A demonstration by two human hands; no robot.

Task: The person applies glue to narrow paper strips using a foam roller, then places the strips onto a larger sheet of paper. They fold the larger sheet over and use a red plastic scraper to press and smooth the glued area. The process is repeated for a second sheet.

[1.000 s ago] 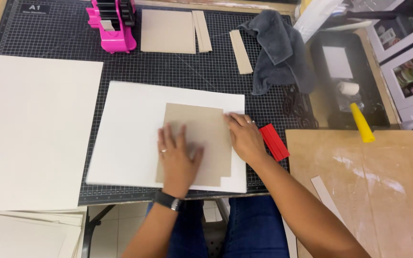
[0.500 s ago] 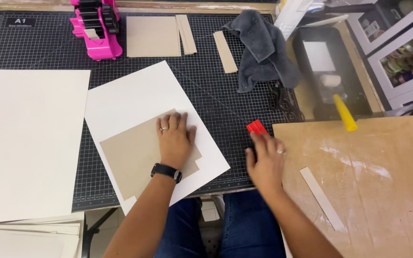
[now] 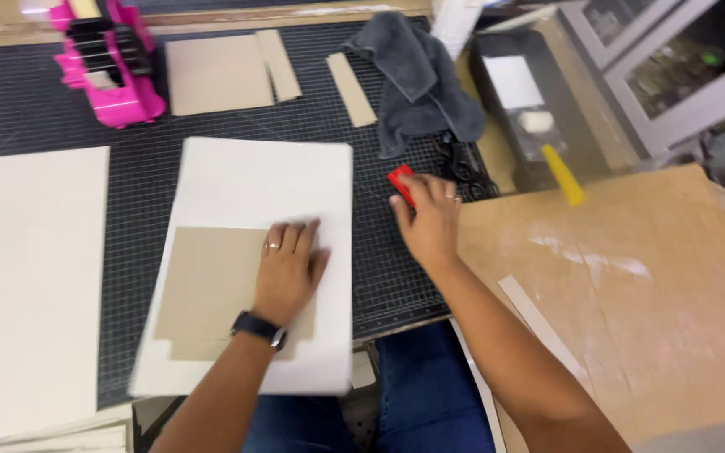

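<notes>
While our left hand [image 3: 289,267] lies flat with open fingers on the brown board [image 3: 211,285], we press this board onto the white sheet [image 3: 274,180] under it. The board sits on the lower part of the sheet, and the sheet lies on the black cutting mat [image 3: 144,168], a little tilted. Our right hand [image 3: 430,220] rests on the mat just beside the right edge of the sheet, and its fingers close around a small red tool [image 3: 401,180]; only the upper end of the tool shows above the fingertips. A big white sheet [image 3: 27,285] lies at the left, apart from our sheet. At the far edge of the mat we see a pink tape dispenser [image 3: 115,71], some cardboard pieces [image 3: 220,71] and a grey cloth [image 3: 417,80]. At the right there is a wooden board [image 3: 631,294] with a pale strip [image 3: 539,323] on it.
</notes>
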